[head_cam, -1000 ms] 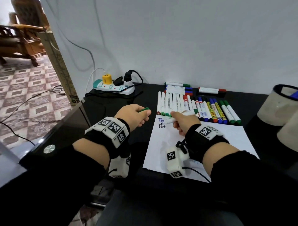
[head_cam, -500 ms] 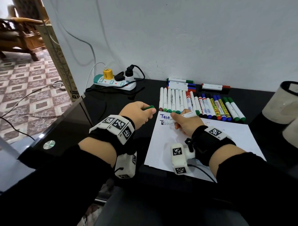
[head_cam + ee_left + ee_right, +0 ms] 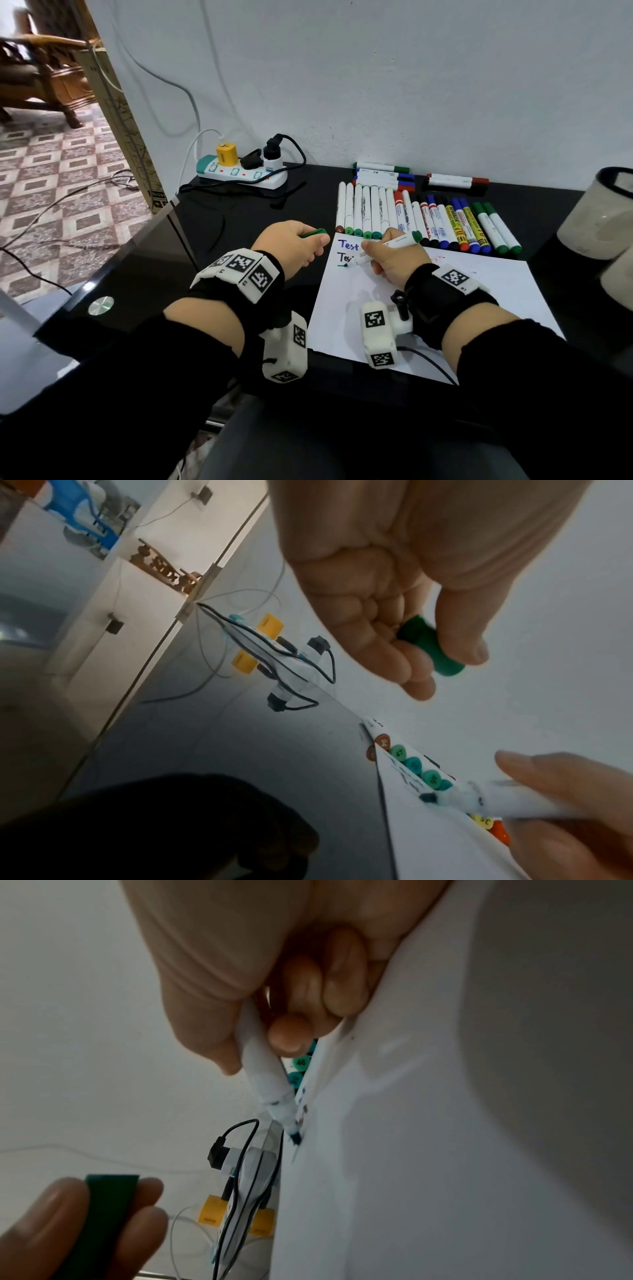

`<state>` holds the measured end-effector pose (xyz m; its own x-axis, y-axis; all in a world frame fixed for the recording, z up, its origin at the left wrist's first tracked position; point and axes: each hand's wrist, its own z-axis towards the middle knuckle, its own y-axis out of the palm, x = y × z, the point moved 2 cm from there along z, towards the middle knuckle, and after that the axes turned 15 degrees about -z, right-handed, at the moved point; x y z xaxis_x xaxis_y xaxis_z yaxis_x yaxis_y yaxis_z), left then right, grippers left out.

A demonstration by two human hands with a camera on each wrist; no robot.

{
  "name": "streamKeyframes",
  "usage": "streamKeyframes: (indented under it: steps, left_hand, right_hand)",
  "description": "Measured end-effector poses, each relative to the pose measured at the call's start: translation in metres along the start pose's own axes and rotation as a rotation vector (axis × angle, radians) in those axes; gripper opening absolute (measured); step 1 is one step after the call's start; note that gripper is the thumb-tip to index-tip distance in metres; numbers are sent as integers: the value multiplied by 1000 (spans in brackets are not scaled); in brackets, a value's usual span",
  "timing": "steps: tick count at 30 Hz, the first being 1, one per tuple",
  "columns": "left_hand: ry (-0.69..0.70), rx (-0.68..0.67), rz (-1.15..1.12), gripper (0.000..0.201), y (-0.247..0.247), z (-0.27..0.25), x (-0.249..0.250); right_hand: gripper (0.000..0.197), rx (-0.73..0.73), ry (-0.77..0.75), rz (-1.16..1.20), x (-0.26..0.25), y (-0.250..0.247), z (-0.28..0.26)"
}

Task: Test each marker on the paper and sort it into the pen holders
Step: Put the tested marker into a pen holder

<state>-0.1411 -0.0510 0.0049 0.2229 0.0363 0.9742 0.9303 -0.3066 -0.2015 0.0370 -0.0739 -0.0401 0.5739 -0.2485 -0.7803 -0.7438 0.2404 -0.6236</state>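
Marker (image 3: 387,247) tip down-left on paper (image 3: 445,308) (cap (image 3: 311,233) off)

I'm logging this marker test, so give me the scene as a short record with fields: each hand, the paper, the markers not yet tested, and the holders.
left hand: pinches a green marker cap, off the paper
right hand: grips an uncapped green marker, tip on the paper
paper: two lines reading "Test", a short green stroke starting below them
marker row: lies capped beyond the paper's far edge
pen holders: at the table's right edge
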Motion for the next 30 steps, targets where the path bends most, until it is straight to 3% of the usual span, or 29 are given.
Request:
streamKeyframes:
  steps: [8, 12, 17, 30]
  left_hand:
    - [8, -2, 277, 10, -5, 9, 12]
    - [-15, -15, 470, 26, -9, 8, 17]
    - [-13, -65, 580, 32, 1, 3, 18]
    - [-42, -77, 584, 31, 2, 6, 13]
  right_hand:
    - [35, -28, 8, 4, -3, 0, -4]
    - [36, -22, 14, 5, -3, -1, -6]
    - [34, 4, 17, -7, -3, -3, -6]
    - [32, 19, 58, 65, -5, -5, -8]
